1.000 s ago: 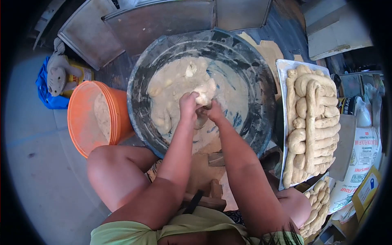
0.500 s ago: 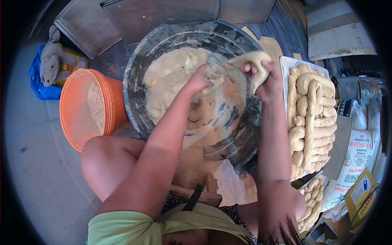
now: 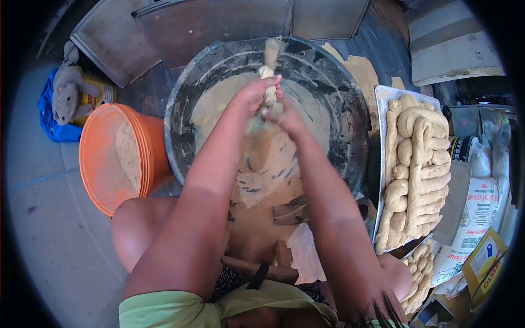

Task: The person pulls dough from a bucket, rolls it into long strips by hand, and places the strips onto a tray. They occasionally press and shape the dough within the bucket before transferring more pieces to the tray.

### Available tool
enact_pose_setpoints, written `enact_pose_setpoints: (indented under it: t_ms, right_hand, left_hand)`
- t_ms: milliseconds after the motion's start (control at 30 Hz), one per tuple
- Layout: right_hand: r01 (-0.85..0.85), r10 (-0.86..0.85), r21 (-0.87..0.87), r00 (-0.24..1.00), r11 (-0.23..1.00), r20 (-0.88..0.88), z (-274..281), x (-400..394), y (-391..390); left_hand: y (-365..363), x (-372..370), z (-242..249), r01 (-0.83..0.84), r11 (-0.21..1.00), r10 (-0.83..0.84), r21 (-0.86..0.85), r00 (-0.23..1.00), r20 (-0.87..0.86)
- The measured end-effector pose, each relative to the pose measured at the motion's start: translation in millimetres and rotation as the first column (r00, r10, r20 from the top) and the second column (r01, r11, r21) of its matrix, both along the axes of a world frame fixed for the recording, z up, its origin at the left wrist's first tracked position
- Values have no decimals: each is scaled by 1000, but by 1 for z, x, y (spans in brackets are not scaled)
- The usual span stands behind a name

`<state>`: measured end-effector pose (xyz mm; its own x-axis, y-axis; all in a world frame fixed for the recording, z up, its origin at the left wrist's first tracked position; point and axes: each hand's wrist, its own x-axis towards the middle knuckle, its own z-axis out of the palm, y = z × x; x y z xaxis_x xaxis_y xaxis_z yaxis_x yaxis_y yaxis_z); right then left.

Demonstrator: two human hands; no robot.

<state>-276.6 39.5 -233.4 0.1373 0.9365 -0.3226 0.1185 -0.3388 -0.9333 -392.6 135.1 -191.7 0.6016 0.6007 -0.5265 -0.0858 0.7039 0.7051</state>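
Note:
A twisted length of dough (image 3: 267, 72) is gripped above the big dark tub (image 3: 183, 82). My left hand (image 3: 254, 93) is wrapped around its middle. Just below, my right hand (image 3: 285, 116) is closed on the lower end, its fingers smeared by motion. The far end of the strip sticks out past my left hand towards the tub's far rim and is blurred. Under my hands lies a mass of soft dough (image 3: 210, 112) in the tub, and flour (image 3: 273, 183) dusts the near side.
An orange bucket (image 3: 143, 158) holding flour stands left of the tub. On the right, a metal tray (image 3: 383, 101) carries rows of shaped dough (image 3: 418, 164), with more dough pieces (image 3: 418, 276) below. Flour sacks (image 3: 476, 213) stand beyond. Metal sheets (image 3: 213, 30) lean at the back.
My right hand has swung left from the tub's right rim to beside my left hand. My left hand has risen slightly. The dough, earlier stretched sideways, is now twisted and points away from me.

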Motion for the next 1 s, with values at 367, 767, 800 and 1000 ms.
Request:
enact_pose_setpoints:
  t_ms: [367,767,800,1000]
  right_hand:
    - [266,-163,-100,801,959,576,-45,33,-103]
    - [48,143,-274,760,960,634,-35,-3,-12]
    - [59,177,-343,767,937,616,-44,16,-27]
    - [72,-232,376,886,924,402,-3,-44,-9]
  left_hand:
    - [-6,-45,122,-437,865,387,246,894,226]
    - [-39,-102,141,-639,758,563,131,742,365]
    - [-37,-106,140,-644,754,567,128,737,367]
    - [-43,-98,138,-604,792,514,84,736,441]
